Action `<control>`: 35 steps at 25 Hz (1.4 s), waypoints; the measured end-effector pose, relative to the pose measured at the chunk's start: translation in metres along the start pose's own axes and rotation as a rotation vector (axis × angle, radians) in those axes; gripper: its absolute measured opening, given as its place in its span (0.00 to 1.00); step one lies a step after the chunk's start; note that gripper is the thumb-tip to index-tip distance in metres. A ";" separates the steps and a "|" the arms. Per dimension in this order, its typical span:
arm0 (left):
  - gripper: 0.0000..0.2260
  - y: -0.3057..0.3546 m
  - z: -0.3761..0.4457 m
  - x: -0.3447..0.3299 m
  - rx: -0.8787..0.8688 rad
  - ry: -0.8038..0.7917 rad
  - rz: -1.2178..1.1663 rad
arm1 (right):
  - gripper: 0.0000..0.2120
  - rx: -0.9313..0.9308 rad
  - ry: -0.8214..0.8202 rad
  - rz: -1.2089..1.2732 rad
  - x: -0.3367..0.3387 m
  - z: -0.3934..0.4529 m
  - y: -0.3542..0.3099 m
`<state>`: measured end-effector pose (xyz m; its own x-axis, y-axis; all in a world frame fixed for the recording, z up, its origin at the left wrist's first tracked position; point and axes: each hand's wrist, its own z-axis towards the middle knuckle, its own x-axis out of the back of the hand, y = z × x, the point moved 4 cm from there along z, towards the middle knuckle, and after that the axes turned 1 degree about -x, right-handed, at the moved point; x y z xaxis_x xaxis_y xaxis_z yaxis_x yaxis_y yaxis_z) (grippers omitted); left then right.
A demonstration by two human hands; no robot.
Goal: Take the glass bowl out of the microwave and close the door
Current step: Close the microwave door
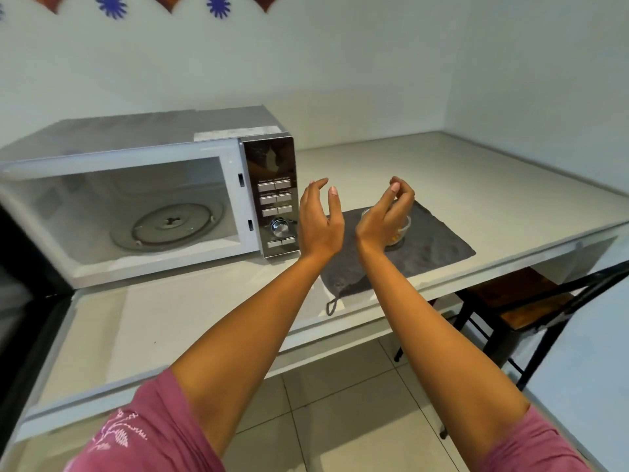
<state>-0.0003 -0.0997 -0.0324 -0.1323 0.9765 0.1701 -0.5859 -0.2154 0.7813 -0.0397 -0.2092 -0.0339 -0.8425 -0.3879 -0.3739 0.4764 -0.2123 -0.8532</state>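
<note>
The white microwave [149,155] stands on the counter with its cavity exposed and only the glass turntable [170,228] inside. Its dark door [23,277] hangs swung out at the far left. The small glass bowl [404,227], with something yellow in it, rests on a grey cloth [435,243] right of the microwave. My right hand [384,216] hovers just in front of the bowl, fingers loosely curled, and hides most of it. My left hand [320,219] is raised beside the control panel [272,195], fingers apart. Neither hand holds anything.
The pale counter [459,172] runs right to a corner wall. A dark chair with a wooden seat [524,301] sits under the counter's right end. Tiled floor lies below.
</note>
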 end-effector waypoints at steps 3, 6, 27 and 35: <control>0.18 0.005 -0.010 0.027 -0.020 0.044 0.050 | 0.15 0.039 -0.114 0.054 -0.013 -0.024 -0.016; 0.18 0.014 -0.015 0.063 -0.012 0.124 0.086 | 0.14 0.055 -0.214 0.107 -0.029 -0.055 -0.032; 0.40 0.081 -0.004 0.337 0.455 0.302 1.410 | 0.16 -0.119 -0.729 0.389 -0.107 -0.240 -0.096; 0.36 0.099 -0.010 0.396 0.917 0.114 1.425 | 0.13 -0.089 -1.003 0.407 -0.116 -0.282 -0.120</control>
<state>-0.1185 0.2657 0.1063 -0.1830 0.0099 0.9831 0.6551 -0.7443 0.1295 -0.0704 0.1144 0.0094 -0.0170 -0.9792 -0.2023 0.6195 0.1485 -0.7708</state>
